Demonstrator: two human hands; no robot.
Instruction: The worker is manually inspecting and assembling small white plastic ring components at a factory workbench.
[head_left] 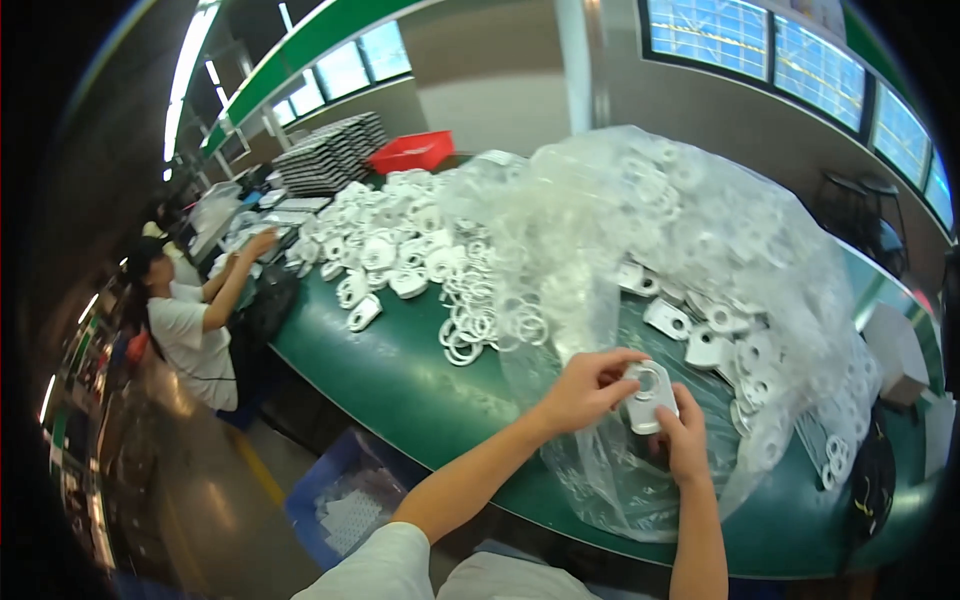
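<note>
A white plastic housing (643,417), oblong with a round opening near its upper end, is tilted up over the table between my two hands. My right hand (686,440) grips it along its right side and lower end, the thumb lying on its front. At its upper left, the bent fingers and thumb of my left hand (592,388) close on it beside the round opening. Whether a loose ring is also between those fingers is hidden. Beneath both hands spreads a clear plastic bag (600,490). More white housings (706,347) lie at the bag's mouth, just beyond my hands.
The large bag bulges with white parts. On the green table (400,385), white rings (465,315) and a heap of housings (380,252) lie to the left. Farther back are a red bin (412,152) and stacked trays (330,155). A blue bin (330,475) stands below; a co-worker (185,320) works at left.
</note>
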